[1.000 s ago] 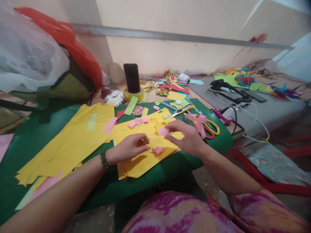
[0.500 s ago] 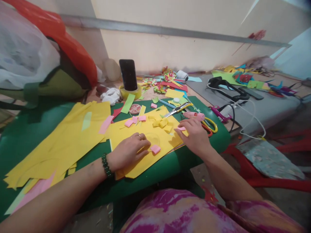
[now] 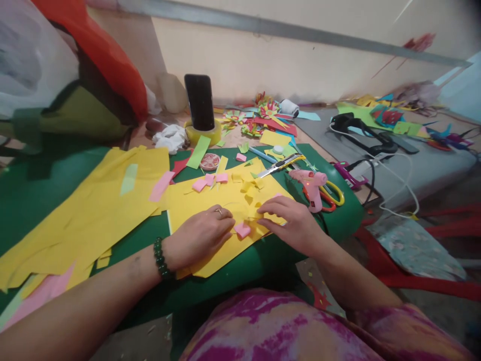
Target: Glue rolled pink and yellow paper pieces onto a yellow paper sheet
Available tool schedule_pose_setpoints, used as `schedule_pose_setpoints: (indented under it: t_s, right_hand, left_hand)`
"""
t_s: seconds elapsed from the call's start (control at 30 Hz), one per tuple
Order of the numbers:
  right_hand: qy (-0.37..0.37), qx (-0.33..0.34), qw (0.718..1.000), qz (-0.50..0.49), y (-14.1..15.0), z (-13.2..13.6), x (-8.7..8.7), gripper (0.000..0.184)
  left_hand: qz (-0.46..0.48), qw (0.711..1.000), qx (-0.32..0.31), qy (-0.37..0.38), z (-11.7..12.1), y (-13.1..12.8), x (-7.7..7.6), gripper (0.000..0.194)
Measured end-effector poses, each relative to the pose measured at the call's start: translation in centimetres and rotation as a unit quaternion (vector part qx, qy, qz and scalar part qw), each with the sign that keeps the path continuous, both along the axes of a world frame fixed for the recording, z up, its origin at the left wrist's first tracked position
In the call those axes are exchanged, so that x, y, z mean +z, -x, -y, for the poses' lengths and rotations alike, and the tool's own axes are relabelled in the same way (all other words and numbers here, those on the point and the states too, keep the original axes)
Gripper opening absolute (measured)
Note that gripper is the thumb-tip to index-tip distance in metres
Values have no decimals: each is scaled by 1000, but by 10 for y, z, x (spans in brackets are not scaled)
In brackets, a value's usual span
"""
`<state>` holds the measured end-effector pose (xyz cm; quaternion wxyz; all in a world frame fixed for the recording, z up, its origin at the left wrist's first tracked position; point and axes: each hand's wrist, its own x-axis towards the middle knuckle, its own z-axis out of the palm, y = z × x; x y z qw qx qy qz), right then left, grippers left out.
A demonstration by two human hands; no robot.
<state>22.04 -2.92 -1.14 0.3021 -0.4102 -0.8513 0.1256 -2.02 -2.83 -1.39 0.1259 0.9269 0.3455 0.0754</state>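
My left hand rests on a yellow paper sheet, its fingers curled and pressed together. A pink folded paper piece lies right at its fingertips; what the fingers pinch is hidden. Just to the right, my right hand has thumb and index finger around a small yellow paper piece. Beyond the hands, several yellow folded pieces and pink folded pieces lie on the sheet. Another pink piece shows partly behind the right hand.
A pink glue gun, scissors and a box cutter lie right of the sheet. A phone stands in a yellow tape roll behind. Large yellow paper covers the green table's left side.
My right hand has moved left from the pink piece to beside my left hand, with a small yellow piece at its fingertips. The glue gun is more exposed. The view has tilted slightly.
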Motion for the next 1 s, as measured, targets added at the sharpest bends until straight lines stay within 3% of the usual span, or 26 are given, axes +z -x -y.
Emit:
schedule_pose_setpoints:
  t_s: [0.23, 0.4, 0.57, 0.7, 0.87, 0.93, 1.0]
  right_hand:
    - [-17, 29, 999, 36, 13, -4, -17, 13]
    - [-8, 37, 998, 57, 7, -4, -13, 16]
    - [62, -35, 995, -75, -7, -11, 4, 15]
    - [123, -76, 974, -173, -11, -23, 14, 21]
    - [140, -38, 965, -219, -2, -33, 26, 23]
    - [150, -16, 965, -216, 2, -37, 30, 22]
    - [154, 0, 966, -209, 4, -42, 32, 23]
  left_hand:
    - [13, 1000, 1, 2, 0, 1, -3, 23]
    - [13, 1000, 9, 8, 1, 1, -1, 20]
    - [-4, 1000, 10, 29, 1, -1, 2, 22]
    - [86, 993, 67, 40, -3, 2, 1, 24]
    - [170, 968, 176, 60, -24, -5, 20, 46]
    - [179, 965, 174, 82, -37, -17, 31, 60]
    - [191, 963, 130, 136, -52, -31, 38, 54]
